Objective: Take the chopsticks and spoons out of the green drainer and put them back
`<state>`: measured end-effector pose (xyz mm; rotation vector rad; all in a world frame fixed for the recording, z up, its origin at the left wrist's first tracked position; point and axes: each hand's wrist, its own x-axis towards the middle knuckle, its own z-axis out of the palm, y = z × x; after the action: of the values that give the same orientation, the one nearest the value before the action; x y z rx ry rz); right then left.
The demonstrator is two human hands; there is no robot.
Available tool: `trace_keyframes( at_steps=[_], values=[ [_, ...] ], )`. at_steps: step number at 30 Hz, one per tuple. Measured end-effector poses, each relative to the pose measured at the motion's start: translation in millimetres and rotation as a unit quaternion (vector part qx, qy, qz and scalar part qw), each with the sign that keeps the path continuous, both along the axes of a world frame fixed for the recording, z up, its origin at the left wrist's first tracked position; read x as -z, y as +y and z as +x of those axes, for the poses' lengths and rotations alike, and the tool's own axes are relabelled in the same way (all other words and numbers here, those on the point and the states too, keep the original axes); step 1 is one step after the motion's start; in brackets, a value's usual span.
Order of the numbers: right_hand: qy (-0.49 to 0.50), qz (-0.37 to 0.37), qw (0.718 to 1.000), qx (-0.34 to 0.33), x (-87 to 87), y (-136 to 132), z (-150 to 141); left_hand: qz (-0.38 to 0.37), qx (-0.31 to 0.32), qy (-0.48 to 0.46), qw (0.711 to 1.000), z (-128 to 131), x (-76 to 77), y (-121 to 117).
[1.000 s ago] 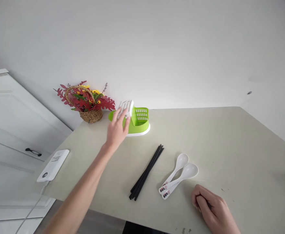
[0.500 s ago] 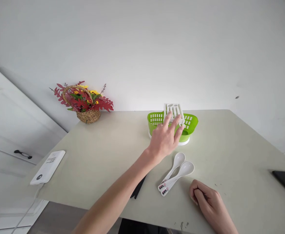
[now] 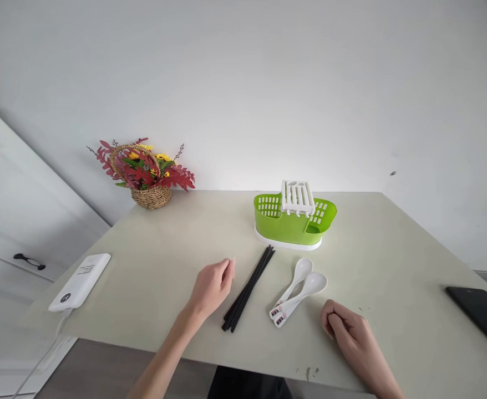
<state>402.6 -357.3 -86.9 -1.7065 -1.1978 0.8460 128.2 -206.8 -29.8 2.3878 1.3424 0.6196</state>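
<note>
The left hand (image 3: 214, 285) is holding its fingers folded closed beside thin black chopsticks (image 3: 248, 291), toward the front edge of the bench (image 3: 164, 244). The right hand (image 3: 346, 326) is forming a fist near 2 glossy white spoons (image 3: 303, 294); neither hand is gripping anything visible. A bright-green perforated plastic basket (image 3: 287, 228) with a white slatted rack (image 3: 297, 207) is standing near the back edge.

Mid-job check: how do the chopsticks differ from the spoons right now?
The chopsticks are black; the spoons are white. The chopsticks are thin and straight throughout, while the spoons widen into bowls at their far ends. The spoons' handles carry printed marks; none show on the chopsticks. Both lie overlapping on the table, unheld.
</note>
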Motion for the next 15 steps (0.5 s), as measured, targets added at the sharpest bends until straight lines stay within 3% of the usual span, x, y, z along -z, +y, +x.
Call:
trace_keyframes(
  at_steps=[5,15],
  values=[
    [-0.008,0.002,1.000,0.014,4.0,0.6,-0.8,-0.052,0.026,-0.006,0.998,-17.6,20.3,-28.9],
    [-0.021,-0.015,0.999,0.021,13.3,-0.5,1.7,-0.071,0.020,-0.020,0.997,-21.1,22.9,-39.2]
  ],
)
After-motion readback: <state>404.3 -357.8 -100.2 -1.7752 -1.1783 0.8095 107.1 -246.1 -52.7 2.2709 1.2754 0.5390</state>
